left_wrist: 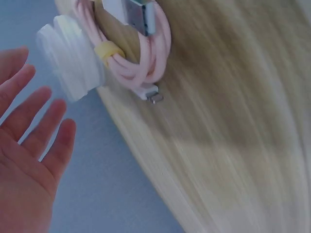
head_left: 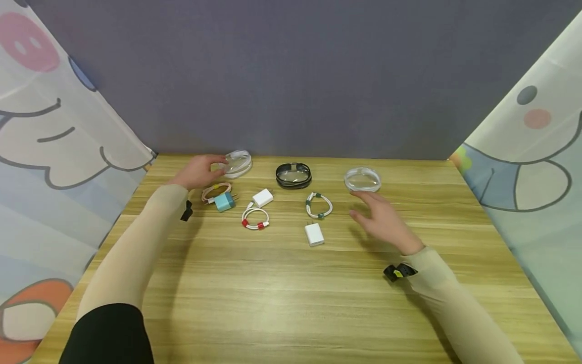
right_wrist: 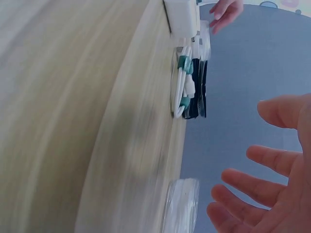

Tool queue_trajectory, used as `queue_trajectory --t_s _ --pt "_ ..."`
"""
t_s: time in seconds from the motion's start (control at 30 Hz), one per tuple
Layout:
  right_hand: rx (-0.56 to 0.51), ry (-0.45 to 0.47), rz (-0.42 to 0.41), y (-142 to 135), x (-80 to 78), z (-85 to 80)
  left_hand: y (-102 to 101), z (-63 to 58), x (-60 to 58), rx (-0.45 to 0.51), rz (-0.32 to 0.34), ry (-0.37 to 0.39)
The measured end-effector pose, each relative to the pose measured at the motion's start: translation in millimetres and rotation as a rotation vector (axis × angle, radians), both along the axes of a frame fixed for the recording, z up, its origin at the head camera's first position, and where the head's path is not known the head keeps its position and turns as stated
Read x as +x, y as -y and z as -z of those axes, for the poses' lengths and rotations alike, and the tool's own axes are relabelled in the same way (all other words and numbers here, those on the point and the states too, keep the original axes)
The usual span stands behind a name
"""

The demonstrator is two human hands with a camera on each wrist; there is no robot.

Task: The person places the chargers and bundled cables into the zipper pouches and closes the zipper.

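Note:
My left hand (head_left: 199,172) is at the back left, beside a white coiled cable (head_left: 243,171). In the left wrist view its fingers (left_wrist: 58,145) are spread and hold nothing, with a small gap to the white coil (left_wrist: 73,60). Just in front of that hand lie a pink coiled cable (head_left: 216,187) with a yellow tie and a blue charger plug (head_left: 224,202). My right hand (head_left: 384,222) hovers in front of another white coiled cable (head_left: 362,174) on the right. Its fingers (right_wrist: 252,187) are apart and empty in the right wrist view.
Between the hands lie a black coiled cable (head_left: 293,185), a white cable with green ties (head_left: 330,206), a white cable with red ties (head_left: 245,223) and two white charger plugs (head_left: 262,197). The wooden table (head_left: 273,298) meets a grey panel (head_left: 300,81) behind.

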State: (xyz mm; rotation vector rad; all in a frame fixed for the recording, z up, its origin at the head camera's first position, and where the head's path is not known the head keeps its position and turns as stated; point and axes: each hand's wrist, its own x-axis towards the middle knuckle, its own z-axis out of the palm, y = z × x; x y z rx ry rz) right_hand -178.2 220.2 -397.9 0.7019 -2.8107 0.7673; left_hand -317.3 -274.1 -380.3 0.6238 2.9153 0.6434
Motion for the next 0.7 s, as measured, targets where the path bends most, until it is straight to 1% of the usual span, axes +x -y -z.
queue_trajectory --t_s 0.07,0.17,0.3,0.43,0.6,0.7 --pt "-0.001 0.001 -0.009 4.4 -0.5 -1.4 -2.1 1.1 -4.0 -0.021 0.021 0.008" --pt "-0.004 0.001 -0.028 10.6 -1.7 -2.7 -3.4 4.0 -8.2 -0.033 0.024 0.018" --pt "-0.004 0.008 -0.042 17.5 -2.2 -4.4 -3.1 7.4 -9.0 -0.033 0.002 0.016" --pt "-0.011 0.018 -0.042 24.1 -2.7 -6.5 -1.0 10.9 -9.3 -0.03 -0.01 -0.014" --pt "-0.029 0.04 -0.056 33.3 -5.4 -10.8 6.1 16.7 -12.3 0.004 -0.015 -0.047" --pt "-0.052 0.064 -0.076 42.0 -9.2 -13.7 13.2 19.1 -10.8 0.036 -0.023 -0.046"
